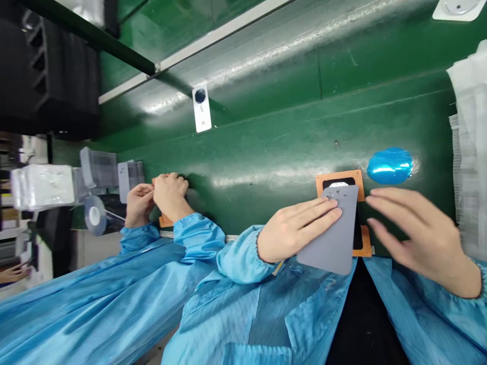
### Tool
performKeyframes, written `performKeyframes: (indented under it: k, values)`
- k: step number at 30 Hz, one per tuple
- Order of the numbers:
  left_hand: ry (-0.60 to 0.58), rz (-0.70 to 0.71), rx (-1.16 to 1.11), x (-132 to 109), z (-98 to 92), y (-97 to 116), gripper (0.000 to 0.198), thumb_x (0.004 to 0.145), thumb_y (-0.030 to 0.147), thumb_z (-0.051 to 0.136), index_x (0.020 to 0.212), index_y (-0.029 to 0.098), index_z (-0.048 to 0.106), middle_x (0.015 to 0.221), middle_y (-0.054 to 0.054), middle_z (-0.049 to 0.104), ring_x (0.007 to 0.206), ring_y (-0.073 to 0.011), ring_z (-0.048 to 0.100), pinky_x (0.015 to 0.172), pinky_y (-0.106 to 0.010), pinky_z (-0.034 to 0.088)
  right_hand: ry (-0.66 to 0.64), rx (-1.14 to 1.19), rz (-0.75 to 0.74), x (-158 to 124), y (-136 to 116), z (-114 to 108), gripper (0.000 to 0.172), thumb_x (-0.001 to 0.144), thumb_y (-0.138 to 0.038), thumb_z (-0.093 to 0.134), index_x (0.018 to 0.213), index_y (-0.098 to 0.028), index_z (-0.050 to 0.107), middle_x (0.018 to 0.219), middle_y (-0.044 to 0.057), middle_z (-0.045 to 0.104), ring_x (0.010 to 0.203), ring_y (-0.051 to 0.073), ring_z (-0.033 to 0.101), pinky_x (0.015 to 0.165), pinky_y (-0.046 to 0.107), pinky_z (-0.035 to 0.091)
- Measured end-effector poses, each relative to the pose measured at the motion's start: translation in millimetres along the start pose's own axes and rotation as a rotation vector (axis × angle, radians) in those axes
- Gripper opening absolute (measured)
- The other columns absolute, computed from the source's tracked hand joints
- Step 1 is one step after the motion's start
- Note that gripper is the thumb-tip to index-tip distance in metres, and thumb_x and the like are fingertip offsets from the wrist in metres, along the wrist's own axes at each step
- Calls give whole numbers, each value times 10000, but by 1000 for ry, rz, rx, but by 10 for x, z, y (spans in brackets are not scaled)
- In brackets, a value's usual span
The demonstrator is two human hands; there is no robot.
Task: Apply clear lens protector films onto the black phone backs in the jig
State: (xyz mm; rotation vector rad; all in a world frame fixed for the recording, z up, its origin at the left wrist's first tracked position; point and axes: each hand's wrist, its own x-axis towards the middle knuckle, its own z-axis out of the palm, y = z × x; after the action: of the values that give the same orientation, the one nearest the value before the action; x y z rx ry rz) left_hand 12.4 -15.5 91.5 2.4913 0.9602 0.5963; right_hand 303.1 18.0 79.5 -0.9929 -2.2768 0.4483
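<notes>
My left hand (299,229) grips a thin grey phone back cover (331,248); its fingers lie across the upper face and its thumb is hidden. The cover is tilted and has small camera holes near its top edge. Under it, partly hidden, is an orange fixture (357,177) with a black middle on the green table. To the right of the cover, my right hand (422,235) has its fingers apart, with nothing in them. Its fingertips are near the fixture's right side. Just beyond that hand lies a shiny blue oval piece (390,166).
A co-worker's hands (167,195) work at another orange piece on the left. Nearby are a tape roll (95,215) and stacked clear-wrapped panels (99,167). A white piece with a dark disc (202,109) lies farther back. White wrapping sheets (474,126) stand at the right edge.
</notes>
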Motion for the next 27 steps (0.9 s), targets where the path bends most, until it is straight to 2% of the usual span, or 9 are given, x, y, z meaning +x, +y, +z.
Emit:
performKeyframes:
  k: [2,6,10,15,21,27]
  values:
    - [7,16,151,39,108,28,514,1068,125,518,1577,104,450,1490,-190,638,1516,-274,501,1203,-428,546,-76,-2,-181,-12,-86,57,437,950,-32,648,1379,-113,635,1326,171,732,1249,310,711,1061,458,619]
    - [59,29,288,29,357,41,439,1063,138,538,1499,83,523,1465,-186,659,1526,-284,481,1199,-427,552,-66,-97,-303,-54,-52,179,419,942,20,640,1357,-41,642,1268,200,758,1202,341,738,978,467,666]
    - [59,18,354,20,456,82,400,1052,125,549,1441,36,573,1418,-189,694,1463,-289,567,1203,-393,550,-114,-134,-295,-101,46,222,444,982,4,585,1414,-87,624,1316,185,747,1228,319,737,1020,467,662]
    - [-39,-16,350,-1,469,54,367,1059,122,507,1398,3,579,1390,-230,699,1376,-309,651,1131,-397,607,-134,-127,-302,-143,136,275,449,983,28,545,1413,-77,625,1342,184,737,1247,300,731,1052,447,653]
    - [-131,-139,364,20,519,-85,344,1059,121,459,1368,72,601,1488,-248,624,1454,-331,581,1154,-478,580,-176,-158,-297,-99,204,330,415,998,1,528,1387,-68,655,1380,194,715,1295,313,702,1085,461,629]
    - [-173,-174,374,53,598,-84,374,997,111,496,1352,26,574,1555,-317,530,1538,-406,457,1217,-550,501,-273,-261,-273,-58,141,459,428,1015,-21,488,1423,57,593,1482,287,608,1374,403,629,1138,579,564]
